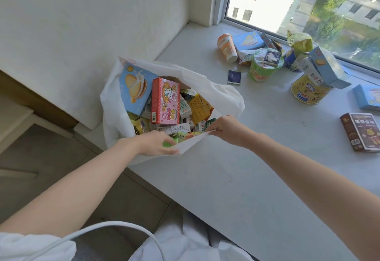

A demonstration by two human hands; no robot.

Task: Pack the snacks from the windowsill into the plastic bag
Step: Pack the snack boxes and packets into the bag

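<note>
A white plastic bag [224, 94] stands open at the left end of the windowsill [236, 168], filled with snacks, among them a blue biscuit box [134, 89] and a red and pink box [165, 101]. My left hand [157, 143] pinches the bag's near rim, with something green showing under its fingers. My right hand [227, 130] grips the same rim further right. On the sill by the window lie more snacks: an orange cup [227, 47], a green cup [262, 65], a yellow tin [308, 92], blue boxes [327, 67] and a brown box [363, 134].
A small dark sachet [234, 77] lies alone between the bag and the green cup. A yellow crumpled packet [299, 41] leans against the window frame. The sill's front edge runs diagonally past my knees; the floor and a wooden cabinet [30, 96] lie to the left.
</note>
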